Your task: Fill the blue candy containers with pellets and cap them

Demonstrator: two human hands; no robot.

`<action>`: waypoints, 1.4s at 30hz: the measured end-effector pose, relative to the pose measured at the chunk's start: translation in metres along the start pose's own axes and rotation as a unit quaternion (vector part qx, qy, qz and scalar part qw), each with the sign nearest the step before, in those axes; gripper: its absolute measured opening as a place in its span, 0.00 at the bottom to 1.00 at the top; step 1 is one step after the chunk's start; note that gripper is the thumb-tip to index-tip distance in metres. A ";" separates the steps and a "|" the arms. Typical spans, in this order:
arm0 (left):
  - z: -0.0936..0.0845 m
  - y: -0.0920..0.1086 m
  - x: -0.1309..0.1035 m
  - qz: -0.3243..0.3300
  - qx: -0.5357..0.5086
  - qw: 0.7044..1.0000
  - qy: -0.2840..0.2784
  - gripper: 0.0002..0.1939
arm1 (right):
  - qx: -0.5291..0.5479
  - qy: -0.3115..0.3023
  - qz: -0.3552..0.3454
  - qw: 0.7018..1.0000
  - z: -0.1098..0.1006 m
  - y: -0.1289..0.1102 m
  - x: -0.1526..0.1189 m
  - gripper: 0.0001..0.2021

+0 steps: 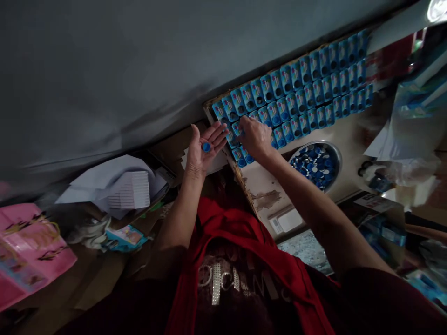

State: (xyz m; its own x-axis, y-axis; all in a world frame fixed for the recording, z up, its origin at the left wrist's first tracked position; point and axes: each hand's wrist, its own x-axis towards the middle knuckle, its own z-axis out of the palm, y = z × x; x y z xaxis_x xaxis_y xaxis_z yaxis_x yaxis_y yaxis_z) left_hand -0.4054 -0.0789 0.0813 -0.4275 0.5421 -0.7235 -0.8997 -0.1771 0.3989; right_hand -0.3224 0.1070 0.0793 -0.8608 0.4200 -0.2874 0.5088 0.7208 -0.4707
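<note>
My left hand [206, 145] is palm up with its fingers stretched out, and a small round blue cap [206, 147] lies loose on the palm. Over the left end of the rows, my right hand [256, 137] points down with curled fingers; what its fingertips hold, if anything, is hidden. Several small blue printed packs [287, 78] stand in three rows on the table, many showing a dark or blue round spot at the lower end. Right of my right forearm, a round metal bowl [339, 160] holds many blue and silvery small caps.
The pale table [254, 181] has a worn, peeling front edge. A white labelled box [288, 221] lies near that edge. To the left are stacked white papers [131, 190] and a pink bag [28, 251]. Clear plastic bags [412, 172] are at the right. A grey wall rises behind.
</note>
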 end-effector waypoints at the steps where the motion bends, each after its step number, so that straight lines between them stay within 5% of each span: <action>1: -0.002 -0.001 -0.003 -0.006 -0.002 1.000 -0.006 0.32 | 0.011 -0.007 -0.031 0.999 0.000 -0.016 -0.012 0.03; 6: 0.000 -0.018 -0.012 -0.019 -0.001 1.000 -0.015 0.38 | 0.123 -0.088 -0.162 0.975 0.028 -0.063 -0.055 0.13; 9: 0.005 -0.027 -0.006 -0.008 0.026 0.999 0.025 0.32 | 0.164 -0.063 -0.089 0.980 0.038 -0.049 -0.058 0.08; 14: 0.005 -0.029 0.019 0.158 0.103 0.967 0.170 0.12 | 0.105 -0.005 0.059 0.993 0.025 -0.009 -0.033 0.06; 19: 0.000 -0.031 0.038 0.102 0.223 0.961 0.131 0.23 | 0.018 -0.072 0.068 0.995 0.026 -0.006 -0.006 0.08; 25: -0.006 -0.020 0.039 0.082 0.297 0.948 0.083 0.34 | -0.005 -0.061 0.110 0.992 0.048 -0.016 0.023 0.07; 27: 0.000 -0.011 0.025 0.086 0.351 0.927 0.104 0.33 | -0.003 -0.067 0.090 0.994 0.040 -0.020 0.014 0.09; 30: 0.024 -0.016 -0.002 0.215 0.468 0.838 0.181 0.22 | 0.048 -0.023 0.024 0.998 0.010 -0.002 -0.036 0.10; 32: 0.051 -0.048 -0.017 0.299 0.509 0.791 0.162 0.12 | 0.086 0.097 0.058 0.990 -0.015 0.039 -0.093 0.07; 35: 0.103 -0.138 -0.021 0.255 0.543 0.798 -0.058 0.03 | 0.056 0.224 0.215 0.949 -0.036 0.125 -0.183 0.16; 37: 0.135 -0.208 -0.011 0.205 0.566 0.777 -0.183 0.05 | 0.046 0.310 0.339 0.887 -0.031 0.177 -0.226 0.14; 40: 0.164 -0.289 0.014 0.182 0.604 0.752 -0.191 0.12 | 0.080 0.324 0.359 0.872 0.001 0.220 -0.243 0.14; 42: 0.171 -0.316 0.029 0.190 0.597 0.765 -0.152 0.12 | 0.105 0.335 0.347 0.870 0.024 0.227 -0.230 0.17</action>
State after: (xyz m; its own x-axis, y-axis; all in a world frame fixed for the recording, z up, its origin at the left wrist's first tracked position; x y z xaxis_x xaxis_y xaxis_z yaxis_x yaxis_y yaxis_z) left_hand -0.1183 0.1333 0.0301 -0.4351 0.8352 -0.3364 0.0819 0.4088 0.9089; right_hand -0.0090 0.1610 0.0186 -0.1218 0.9915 -0.0457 0.8384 0.0781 -0.5394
